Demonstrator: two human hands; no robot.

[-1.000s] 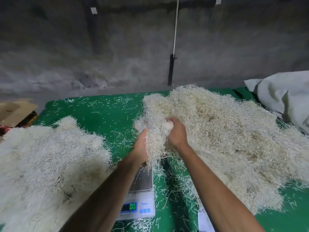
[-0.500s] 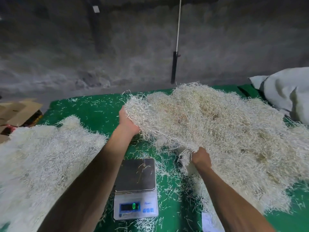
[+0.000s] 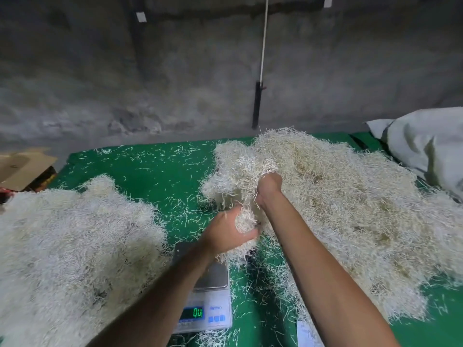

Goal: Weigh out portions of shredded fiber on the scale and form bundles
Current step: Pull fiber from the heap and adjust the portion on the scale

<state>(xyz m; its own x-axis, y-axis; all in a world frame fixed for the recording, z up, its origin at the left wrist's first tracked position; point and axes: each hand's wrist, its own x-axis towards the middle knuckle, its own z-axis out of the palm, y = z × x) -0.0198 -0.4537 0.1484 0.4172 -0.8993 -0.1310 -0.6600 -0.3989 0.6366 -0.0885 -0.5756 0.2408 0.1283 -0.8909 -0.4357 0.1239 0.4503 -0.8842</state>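
Observation:
A big heap of pale shredded fiber (image 3: 350, 211) covers the right half of the green table (image 3: 160, 176). My left hand (image 3: 225, 234) grips a clump of fiber at the heap's near left edge, just above the scale (image 3: 213, 296). My right hand (image 3: 269, 184) is dug into the heap a little farther back, closed on more fiber. The scale has a steel pan, partly hidden by my left forearm, and a green lit display. A second flatter heap of fiber (image 3: 70, 246) lies on the left.
Loose strands are scattered over the green cloth. A white sack (image 3: 431, 146) lies at the far right. Cardboard (image 3: 22, 166) sits off the table's left corner. A white paper slip (image 3: 308, 334) lies near the front edge. A grey wall stands behind.
My hands, spread wide holding a sheet of fiber half a second ago, have come together. The left hand dropped toward the scale; the right moved up into the heap.

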